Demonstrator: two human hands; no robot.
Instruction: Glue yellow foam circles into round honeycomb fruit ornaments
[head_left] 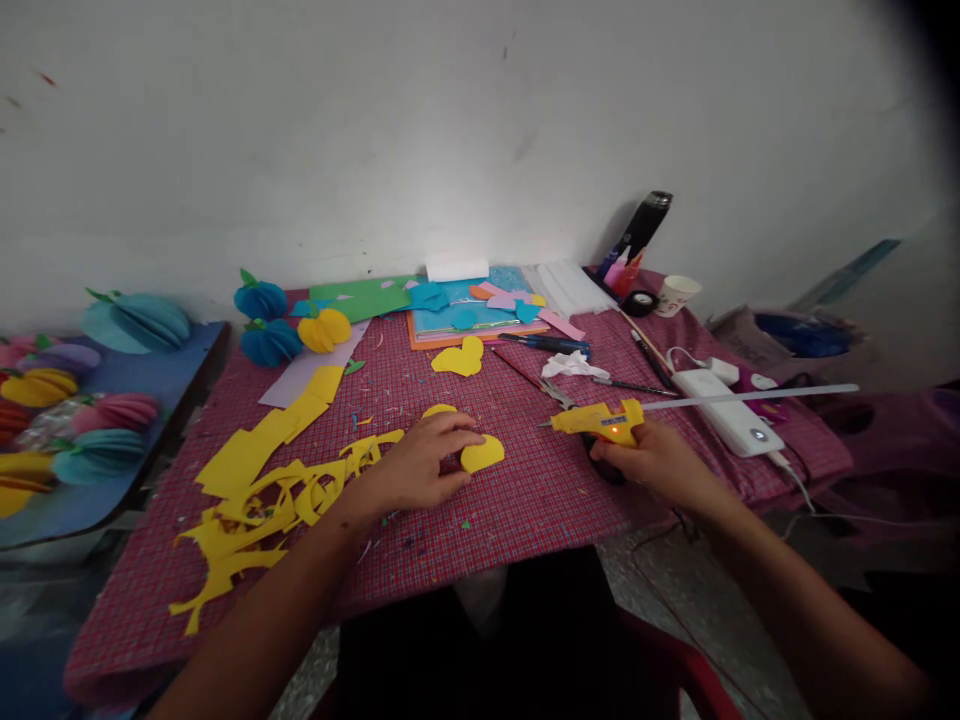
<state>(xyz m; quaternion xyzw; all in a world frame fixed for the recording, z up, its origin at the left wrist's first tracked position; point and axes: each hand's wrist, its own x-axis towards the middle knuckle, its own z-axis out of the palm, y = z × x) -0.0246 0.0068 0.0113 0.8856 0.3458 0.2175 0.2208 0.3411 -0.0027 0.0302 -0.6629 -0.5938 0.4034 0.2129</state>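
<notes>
In the head view my right hand (660,462) is wrapped round the handle of a yellow hot glue gun (600,420). Its nozzle points left, a small orange light glows on its side, and a long clear glue stick (757,397) juts from its back. My left hand (427,462) rests low over the table with fingers stretched out. Beside its fingertips lies a rounded yellow paper cutout (484,454), and another yellow cutout (439,410) shows partly behind the hand. Farther back is a group of overlapping yellow paper rounds (459,358).
Yellow paper scraps (255,510) spread to the left, near folded paper pumpkins (271,342). Pliers (556,393), a crumpled tissue (576,364) and a white power strip (727,412) lie on the right. A paper cup (677,295) and black bottle (646,225) stand behind.
</notes>
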